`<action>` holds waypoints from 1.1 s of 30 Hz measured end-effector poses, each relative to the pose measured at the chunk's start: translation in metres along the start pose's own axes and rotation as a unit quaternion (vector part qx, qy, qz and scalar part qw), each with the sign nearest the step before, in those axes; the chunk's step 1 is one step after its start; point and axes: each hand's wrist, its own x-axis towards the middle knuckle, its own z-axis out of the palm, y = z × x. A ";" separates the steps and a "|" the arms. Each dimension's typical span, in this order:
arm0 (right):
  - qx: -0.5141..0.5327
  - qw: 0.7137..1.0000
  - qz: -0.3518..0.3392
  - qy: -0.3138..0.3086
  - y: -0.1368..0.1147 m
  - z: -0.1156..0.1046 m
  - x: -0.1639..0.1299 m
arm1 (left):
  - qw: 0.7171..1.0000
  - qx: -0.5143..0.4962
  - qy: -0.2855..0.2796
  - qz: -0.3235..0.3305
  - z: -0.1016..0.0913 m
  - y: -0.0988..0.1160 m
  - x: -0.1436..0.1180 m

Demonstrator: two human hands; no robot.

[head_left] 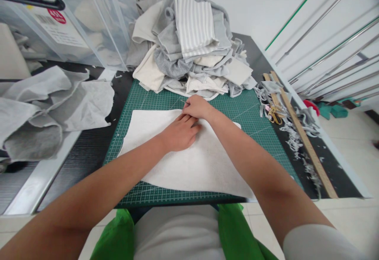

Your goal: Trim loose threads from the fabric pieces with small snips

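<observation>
A piece of white cloth (189,169) lies spread on a green cutting mat (142,196) in front of me. My left hand (180,133) rests on the cloth, its fingers stretched toward the far edge and its palm down. Just beyond those fingertips, my right hand (197,106) is closed in a pinch at the cloth's far edge. A thin, pale sliver shows beside the right fingertips, too small to name. Whatever the right fingers grip is mostly hidden, and the two hands touch or nearly touch.
Behind the mat rises a heap of grey, cream and striped fabric (195,27). Grey-white cloth (83,102) lies at left, before clear plastic bins (97,19). At right are gold-handled scissors (275,115), a wooden ruler (308,141) and fabric scraps (294,139).
</observation>
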 end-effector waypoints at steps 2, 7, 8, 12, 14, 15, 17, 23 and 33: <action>-0.009 1.000 -0.009 -0.005 -0.003 -0.001 -0.001 | 1.000 -0.001 0.000 -0.001 0.000 0.000 0.000; -0.010 1.000 -0.023 -0.013 -0.006 -0.001 -0.003 | 1.000 0.000 -0.002 -0.001 0.001 0.000 -0.001; -0.009 1.000 -0.026 -0.014 -0.005 -0.001 -0.002 | 1.000 0.000 -0.002 -0.001 0.001 0.000 -0.001; -0.016 0.999 -0.044 -0.003 0.001 0.003 0.002 | 1.000 0.003 -0.002 -0.005 0.001 -0.001 -0.001; -0.028 0.998 -0.052 0.019 0.005 0.005 0.005 | 1.000 0.004 0.000 -0.008 0.001 -0.001 -0.001; -0.036 0.997 -0.054 0.031 0.007 0.006 0.006 | 1.000 0.005 0.000 -0.010 0.001 -0.001 0.000; -0.052 0.996 -0.055 0.050 0.008 0.009 0.008 | 1.000 0.007 0.001 -0.015 0.001 -0.001 0.000; -0.086 0.994 -0.036 0.059 0.006 0.010 0.012 | 1.000 0.012 0.002 -0.028 0.003 -0.001 0.002; -0.027 0.998 -0.015 -0.050 0.012 -0.016 0.006 | 0.999 0.020 0.006 -0.033 0.002 0.000 0.001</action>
